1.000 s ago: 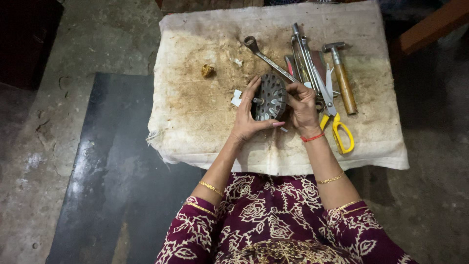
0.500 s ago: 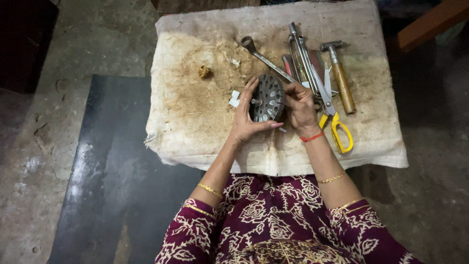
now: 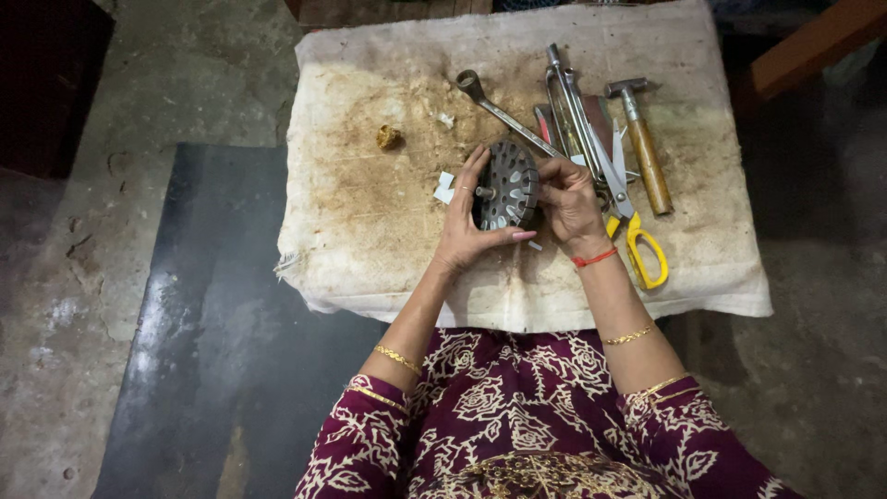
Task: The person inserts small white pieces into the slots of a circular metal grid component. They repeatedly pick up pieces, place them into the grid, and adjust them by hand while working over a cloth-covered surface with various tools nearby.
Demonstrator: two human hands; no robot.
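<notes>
A round dark metal part [image 3: 506,185] with slots around its face and a short shaft in the middle is held on edge over a stained cloth [image 3: 370,203]. My left hand [image 3: 469,222] cups it from the left and below, thumb under the rim. My right hand [image 3: 570,199] grips its right side, fingers curled on the edge. Both hands are closed on the part together.
Tools lie on the cloth to the right: a spanner [image 3: 504,111], yellow-handled scissors [image 3: 637,236], a wooden-handled hammer [image 3: 644,148] and several metal tools [image 3: 573,111]. A small brown lump [image 3: 389,138] and a white scrap [image 3: 445,187] sit left of the part. Concrete floor and a dark mat [image 3: 203,323] surround the low table.
The hands have turned the round part slightly; it stays in the same spot above the cloth. The tools have not moved.
</notes>
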